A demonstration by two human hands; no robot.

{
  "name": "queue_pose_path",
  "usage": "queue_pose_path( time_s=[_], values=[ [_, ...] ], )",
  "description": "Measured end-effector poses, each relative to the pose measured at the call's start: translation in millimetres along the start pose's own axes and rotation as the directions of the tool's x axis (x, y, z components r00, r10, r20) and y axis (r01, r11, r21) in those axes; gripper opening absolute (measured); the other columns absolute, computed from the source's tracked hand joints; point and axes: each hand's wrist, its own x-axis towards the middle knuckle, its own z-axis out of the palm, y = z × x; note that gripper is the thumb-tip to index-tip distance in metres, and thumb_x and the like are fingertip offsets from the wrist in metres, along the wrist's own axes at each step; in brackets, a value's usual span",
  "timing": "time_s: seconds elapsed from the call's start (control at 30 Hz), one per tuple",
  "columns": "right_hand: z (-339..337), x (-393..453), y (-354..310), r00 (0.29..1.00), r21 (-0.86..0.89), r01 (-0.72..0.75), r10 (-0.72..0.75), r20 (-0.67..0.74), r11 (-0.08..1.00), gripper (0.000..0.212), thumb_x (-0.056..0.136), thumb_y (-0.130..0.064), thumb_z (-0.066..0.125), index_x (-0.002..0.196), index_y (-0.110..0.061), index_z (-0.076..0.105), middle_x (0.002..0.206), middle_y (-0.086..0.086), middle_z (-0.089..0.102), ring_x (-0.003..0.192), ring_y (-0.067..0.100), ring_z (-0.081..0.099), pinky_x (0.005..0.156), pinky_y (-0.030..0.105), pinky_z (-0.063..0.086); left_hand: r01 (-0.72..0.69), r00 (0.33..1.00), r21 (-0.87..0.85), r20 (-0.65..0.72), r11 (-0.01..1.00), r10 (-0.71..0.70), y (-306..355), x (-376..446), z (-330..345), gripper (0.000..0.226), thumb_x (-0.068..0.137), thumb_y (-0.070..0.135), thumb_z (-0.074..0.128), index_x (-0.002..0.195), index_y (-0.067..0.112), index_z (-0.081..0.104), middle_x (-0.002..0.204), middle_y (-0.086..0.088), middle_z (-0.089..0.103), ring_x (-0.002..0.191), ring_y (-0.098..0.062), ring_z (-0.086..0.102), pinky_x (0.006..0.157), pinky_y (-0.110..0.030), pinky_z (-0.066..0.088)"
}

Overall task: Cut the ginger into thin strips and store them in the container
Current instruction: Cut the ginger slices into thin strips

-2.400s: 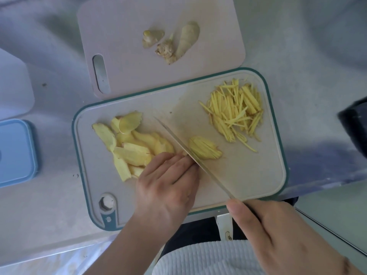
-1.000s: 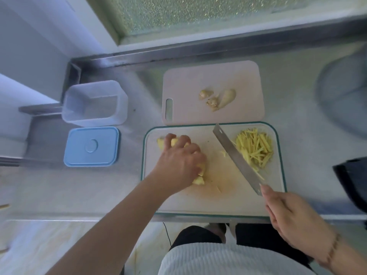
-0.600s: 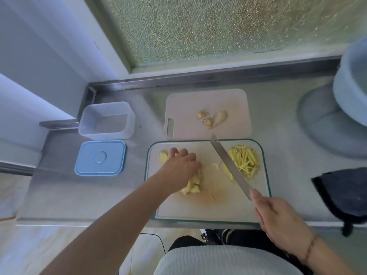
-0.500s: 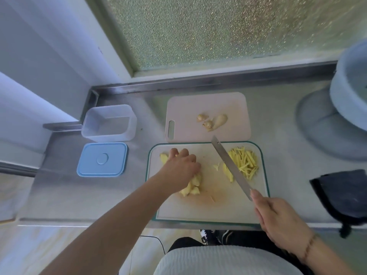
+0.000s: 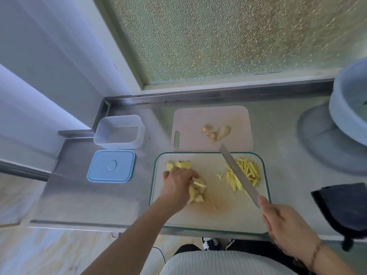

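A white cutting board with a green rim lies at the counter's front edge. My left hand curls over a heap of pale yellow ginger slices on its left half and grips some of them. More slices lie just beyond the hand. My right hand holds a knife by the handle, its blade slanting over a pile of thin ginger strips on the board's right side. The clear container stands open at the back left, holding nothing.
The blue lid lies in front of the container. A pink board behind carries three ginger knobs. A pale basin sits at the right, a dark cloth at the front right. A frosted window backs the steel counter.
The view pulled back from a close look at the board. My left hand moved from beside the blade to the slice heap and gathered slices. The knife swung over beside the strip pile.
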Motion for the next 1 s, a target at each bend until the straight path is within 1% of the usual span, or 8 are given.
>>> queue_pose_path(
  time_s=[0.1,0.2,0.3,0.43,0.67,0.83,0.93,1.0],
  values=[
    [0.4,-1.0,0.8,1.000,-0.008,0.005,-0.005,-0.011,1.000,0.066,0.081,-0.074,0.025,0.054,-0.016,0.037,0.040,-0.005,0.033,0.035,0.008,0.031,0.050,0.026,0.031,0.213,0.974,-0.043,-0.065,0.976,-0.216,-22.6,10.8,-10.2,0.031,0.098,0.004,0.051,0.111,0.025,0.071,0.098,0.008,0.065,0.109,-0.019,0.053,0.084,-0.030,0.025],
    [1.8,0.9,1.6,1.000,-0.037,0.012,-0.013,-0.013,0.999,0.072,0.072,-0.085,0.022,0.052,-0.017,0.037,0.040,-0.005,0.033,0.036,0.009,0.032,0.049,0.026,0.032,0.332,0.938,-0.168,-0.051,0.928,-0.344,-28.9,28.9,-19.0,0.033,0.098,0.005,0.050,0.102,0.032,0.068,0.091,0.013,0.062,0.105,-0.021,0.060,0.098,-0.037,0.040],
    [1.9,3.8,1.8,1.000,-0.043,0.015,-0.015,-0.009,0.999,0.073,0.073,-0.085,0.021,0.053,-0.017,0.037,0.040,-0.006,0.033,0.037,0.009,0.032,0.050,0.026,0.032,0.369,0.926,-0.194,-0.004,0.909,-0.377,-25.9,44.4,-20.9,0.033,0.098,0.008,0.049,0.095,0.038,0.063,0.086,0.022,0.060,0.103,-0.017,0.061,0.103,-0.044,0.042],
    [-0.3,7.2,2.0,0.998,-0.065,0.045,-0.047,-0.030,0.997,0.069,0.081,-0.079,0.020,0.054,-0.016,0.034,0.043,-0.005,0.031,0.041,0.011,0.031,0.053,0.029,0.032,0.405,0.914,-0.080,0.059,0.911,-0.402,-27.2,57.9,-21.1,0.032,0.099,0.012,0.045,0.108,0.034,0.068,0.099,0.012,0.062,0.103,-0.014,0.056,0.103,-0.039,0.038],
    [0.1,12.0,1.3,0.998,-0.079,0.060,-0.061,-0.005,0.995,0.059,0.085,-0.065,0.028,0.054,-0.015,0.033,0.043,-0.004,0.031,0.041,0.010,0.030,0.051,0.028,0.031,0.387,0.917,0.036,0.090,0.921,-0.389,-27.6,64.5,-22.8,0.045,0.090,0.000,0.040,0.095,0.038,0.063,0.090,0.015,0.062,0.093,-0.010,0.051,0.088,-0.032,0.028],
    [-0.5,14.0,2.1,0.998,-0.077,0.067,-0.066,0.005,0.995,0.060,0.085,-0.066,0.029,0.055,-0.014,0.033,0.045,-0.003,0.030,0.043,0.012,0.030,0.051,0.028,0.031,0.353,0.932,0.016,0.079,0.936,-0.353,-29.1,70.7,-31.0,0.042,0.096,0.002,0.044,0.091,0.038,0.065,0.095,0.010,0.067,0.094,-0.013,0.053,0.094,-0.035,0.034],
    [-0.6,16.1,4.4,0.998,-0.063,0.060,-0.060,-0.004,0.996,0.061,0.084,-0.068,0.029,0.054,-0.015,0.034,0.045,-0.003,0.032,0.042,0.012,0.031,0.052,0.028,0.032,0.227,0.974,0.107,-0.033,0.968,-0.225,-26.5,70.9,-31.0,0.030,0.101,0.009,0.050,0.102,0.029,0.073,0.098,0.010,0.065,0.100,-0.013,0.051,0.084,-0.031,0.022],
    [-0.8,16.7,5.1,0.999,-0.062,0.052,-0.052,0.000,0.997,0.061,0.083,-0.068,0.029,0.054,-0.015,0.034,0.045,-0.003,0.032,0.042,0.012,0.031,0.052,0.028,0.032,0.064,0.994,0.209,0.072,0.976,-0.081,-29.9,65.3,-26.9,0.028,0.101,0.010,0.053,0.105,0.027,0.074,0.104,0.011,0.066,0.106,-0.016,0.053,0.087,-0.032,0.025]
  ],
)
